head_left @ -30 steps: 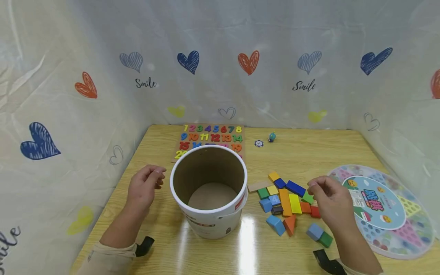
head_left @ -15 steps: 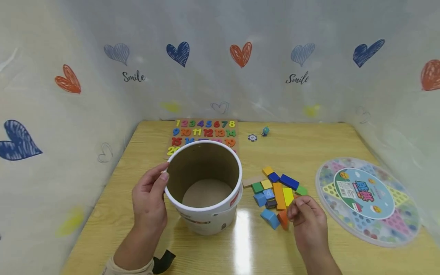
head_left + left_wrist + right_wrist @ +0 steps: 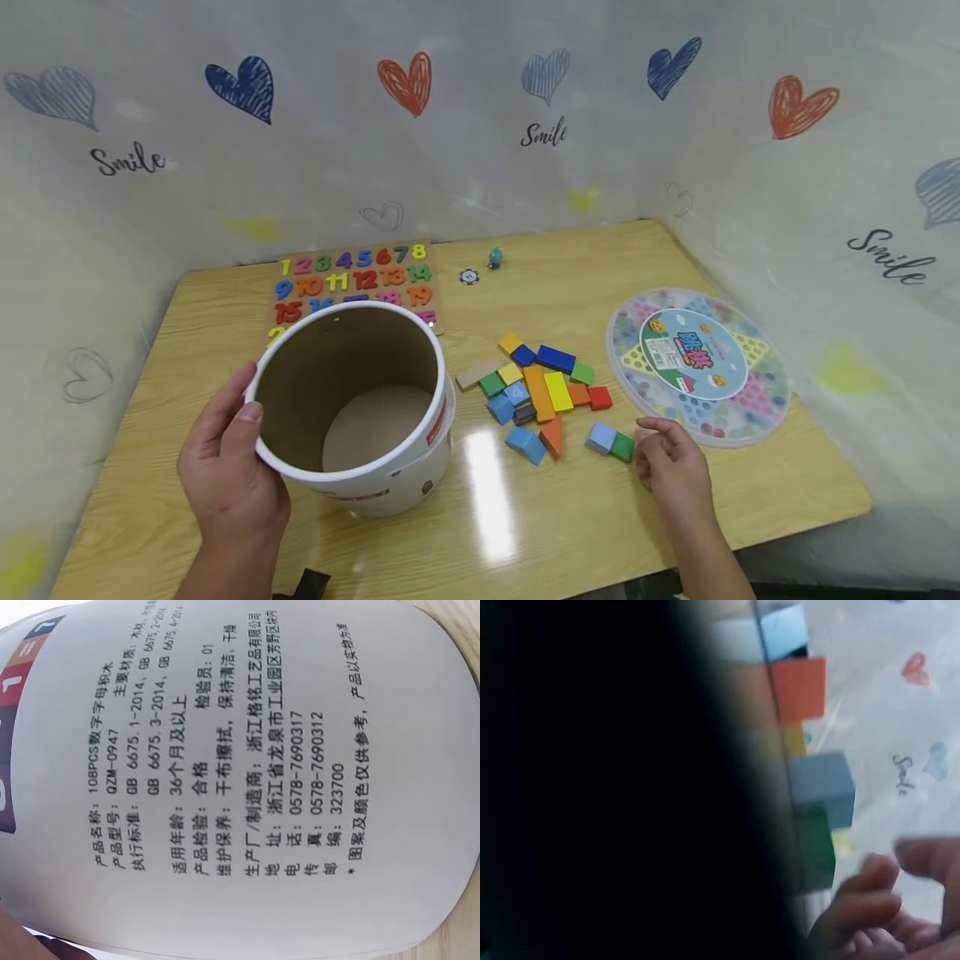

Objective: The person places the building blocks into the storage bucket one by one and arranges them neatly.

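My left hand (image 3: 232, 467) holds the near-left rim of a white bucket (image 3: 401, 487), thumb at the rim. The bucket's brown inside shows no contents. Printed text covers the bucket wall (image 3: 225, 772) in the left wrist view, where only a bit of my hand (image 3: 19, 937) shows at the lower left corner. Just right of a green block (image 3: 622, 447) is my right hand (image 3: 675, 467), fingers loosely bent and holding nothing. A light blue block (image 3: 600, 437) touches the green one. In the right wrist view, a gap separates my fingers (image 3: 870, 900) from the green block (image 3: 815, 851).
A cluster of coloured blocks (image 3: 538, 392) lies right of the bucket. Farther right is a round Chinese checkers case (image 3: 765, 367). A number board (image 3: 352, 258) lies behind the bucket, partly hidden. A poker chip (image 3: 468, 277) and a small figurine (image 3: 495, 257) sit at the back.
My left hand has come to the bucket and taken hold of its rim. My right hand moved inward, then to beside the green block. The head view has swung right.
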`<state>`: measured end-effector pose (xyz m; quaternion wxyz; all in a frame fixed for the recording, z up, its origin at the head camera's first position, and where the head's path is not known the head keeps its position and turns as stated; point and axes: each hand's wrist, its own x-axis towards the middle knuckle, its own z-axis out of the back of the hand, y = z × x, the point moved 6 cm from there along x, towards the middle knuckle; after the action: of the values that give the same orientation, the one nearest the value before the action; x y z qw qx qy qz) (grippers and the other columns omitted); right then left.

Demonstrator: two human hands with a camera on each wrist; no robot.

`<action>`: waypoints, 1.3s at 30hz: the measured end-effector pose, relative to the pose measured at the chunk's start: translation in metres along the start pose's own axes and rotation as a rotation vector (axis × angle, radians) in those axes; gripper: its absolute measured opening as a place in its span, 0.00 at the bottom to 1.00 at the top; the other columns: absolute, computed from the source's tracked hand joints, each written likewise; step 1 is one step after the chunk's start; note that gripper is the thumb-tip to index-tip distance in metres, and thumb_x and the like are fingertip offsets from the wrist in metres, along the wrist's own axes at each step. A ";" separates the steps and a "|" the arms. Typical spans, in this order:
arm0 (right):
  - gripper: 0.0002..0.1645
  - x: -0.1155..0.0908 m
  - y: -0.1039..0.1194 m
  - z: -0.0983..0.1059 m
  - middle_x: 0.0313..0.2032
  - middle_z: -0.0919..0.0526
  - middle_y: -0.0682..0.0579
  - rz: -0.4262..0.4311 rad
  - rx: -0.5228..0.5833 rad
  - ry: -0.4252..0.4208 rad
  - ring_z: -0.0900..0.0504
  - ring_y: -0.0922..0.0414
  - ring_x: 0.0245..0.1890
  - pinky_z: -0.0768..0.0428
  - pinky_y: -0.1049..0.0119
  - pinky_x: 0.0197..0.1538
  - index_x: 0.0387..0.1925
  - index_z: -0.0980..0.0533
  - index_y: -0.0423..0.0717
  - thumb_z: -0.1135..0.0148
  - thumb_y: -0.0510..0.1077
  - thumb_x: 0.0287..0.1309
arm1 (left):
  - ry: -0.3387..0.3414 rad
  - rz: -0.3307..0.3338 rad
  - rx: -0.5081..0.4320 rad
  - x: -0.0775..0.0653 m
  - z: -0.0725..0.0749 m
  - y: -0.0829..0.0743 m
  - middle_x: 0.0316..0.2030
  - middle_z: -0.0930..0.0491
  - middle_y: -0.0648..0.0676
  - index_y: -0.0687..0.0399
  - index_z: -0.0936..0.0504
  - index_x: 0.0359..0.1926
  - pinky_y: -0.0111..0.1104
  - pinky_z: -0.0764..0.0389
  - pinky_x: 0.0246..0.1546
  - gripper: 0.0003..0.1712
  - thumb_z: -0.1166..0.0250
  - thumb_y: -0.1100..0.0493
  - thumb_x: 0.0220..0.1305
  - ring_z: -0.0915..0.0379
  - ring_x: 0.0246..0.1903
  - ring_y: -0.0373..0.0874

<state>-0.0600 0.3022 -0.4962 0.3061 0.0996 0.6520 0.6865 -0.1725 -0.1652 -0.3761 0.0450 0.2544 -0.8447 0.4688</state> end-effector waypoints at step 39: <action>0.20 -0.081 0.208 -0.149 0.27 0.23 0.40 0.406 -0.255 0.889 0.22 0.47 0.20 0.19 0.57 0.23 0.48 0.24 0.42 0.33 0.35 0.52 | 0.062 0.037 0.156 0.006 0.003 -0.006 0.53 0.26 0.69 0.72 0.26 0.56 0.39 0.21 0.48 0.19 0.48 0.71 0.65 0.29 0.52 0.58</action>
<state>-0.1362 0.1411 -0.2956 -0.1311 -0.1161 0.5976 0.7825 -0.1739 -0.1727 -0.3712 0.0425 0.2271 -0.8083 0.5415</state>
